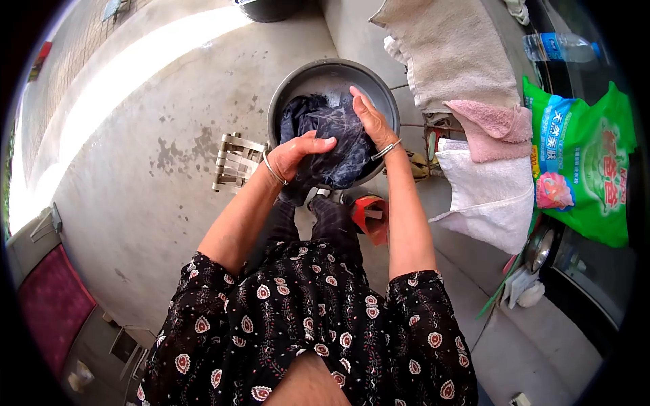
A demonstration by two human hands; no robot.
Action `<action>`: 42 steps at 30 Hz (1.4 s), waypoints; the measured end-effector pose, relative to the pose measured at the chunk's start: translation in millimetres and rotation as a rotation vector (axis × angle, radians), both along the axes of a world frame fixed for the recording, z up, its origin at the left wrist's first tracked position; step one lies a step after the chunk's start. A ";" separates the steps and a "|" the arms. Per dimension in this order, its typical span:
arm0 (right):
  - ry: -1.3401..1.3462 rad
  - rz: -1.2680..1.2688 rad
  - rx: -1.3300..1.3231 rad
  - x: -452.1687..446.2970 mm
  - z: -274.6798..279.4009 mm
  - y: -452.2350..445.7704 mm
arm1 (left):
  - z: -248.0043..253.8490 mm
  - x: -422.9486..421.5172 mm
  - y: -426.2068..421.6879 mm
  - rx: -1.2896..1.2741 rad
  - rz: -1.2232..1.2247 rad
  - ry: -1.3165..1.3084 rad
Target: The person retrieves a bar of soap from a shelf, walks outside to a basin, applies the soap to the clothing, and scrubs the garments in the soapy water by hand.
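Observation:
A grey basin (388,96) stands in front of me with dark blue wet cloth (338,139) bunched inside it. Some suds show on the cloth. My left hand (294,154) is at the basin's left side, its thumb stretched over the cloth and its other fingers hidden under or behind it. On the right side, my right hand (371,120) lies against the cloth with its fingers extended toward the far rim. Each wrist wears a silver bangle. Part of the cloth hangs over the basin's near edge.
A small slatted stool (237,162) is left of the basin. Beige (460,54), pink (491,128) and white (491,193) towels hang at the right, beside a green detergent bag (586,162) and a plastic bottle (562,48). A red container (371,218) stands near my feet.

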State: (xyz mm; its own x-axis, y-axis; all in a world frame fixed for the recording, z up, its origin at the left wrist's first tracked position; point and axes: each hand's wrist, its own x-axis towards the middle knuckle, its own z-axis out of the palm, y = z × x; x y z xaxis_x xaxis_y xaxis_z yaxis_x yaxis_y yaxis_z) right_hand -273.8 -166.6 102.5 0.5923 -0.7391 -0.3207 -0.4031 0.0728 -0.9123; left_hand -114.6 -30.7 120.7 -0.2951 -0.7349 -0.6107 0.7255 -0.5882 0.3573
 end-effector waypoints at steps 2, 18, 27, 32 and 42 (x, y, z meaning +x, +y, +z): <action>-0.092 0.025 0.058 3.8 -3.0 -8.9 | 23.5 9.9 -7.1 -0.135 -0.121 0.066; -0.421 0.350 0.986 -18.6 3.4 -34.1 | 44.4 7.9 -51.6 -0.175 -0.093 -0.353; -0.474 -0.177 0.406 3.4 1.6 -32.6 | -0.2 -15.3 -52.0 0.054 0.366 -0.275; -0.081 -0.301 -0.588 54.0 24.5 56.6 | -39.3 -39.5 -82.0 0.117 0.614 -0.565; -0.070 -0.274 -0.532 61.7 -0.3 46.2 | -61.2 -31.7 -72.7 -0.058 0.594 -0.637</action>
